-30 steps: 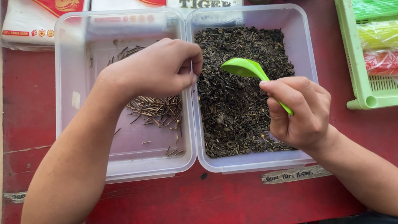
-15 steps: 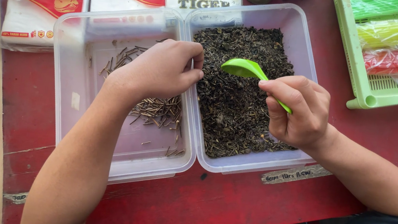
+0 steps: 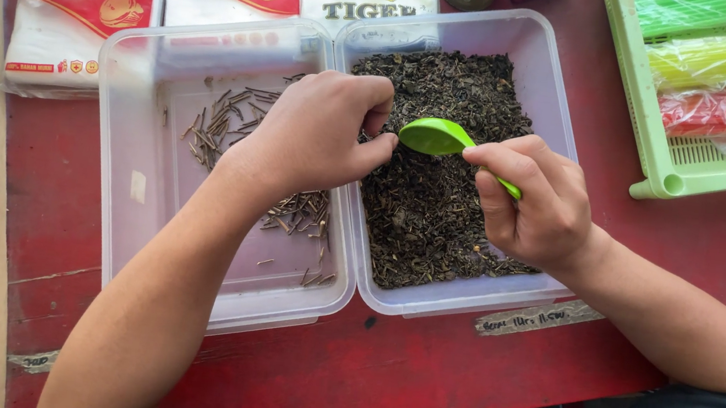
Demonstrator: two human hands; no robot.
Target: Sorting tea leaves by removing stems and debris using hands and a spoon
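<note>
Currently my right hand [image 3: 534, 202] pinches the green spoon [image 3: 436, 136] over the dark loose tea [image 3: 436, 213]; my left hand [image 3: 316, 134], fingers curled narrow, hovers at the bowl. Risk: jostling spills tea across the stems tub [image 3: 119, 202].

A single head-worn camera looks almost straight down from above the person's own forearms onto the red painted wooden worktop [image 3: 453, 372]. It sits close: two clear plastic tubs [image 3: 212, 305] fill the middle of the frame, the arms enter from the bottom edge, and the pale green slatted plastic basket [image 3: 654, 166] is cut off at the upper right.
</note>
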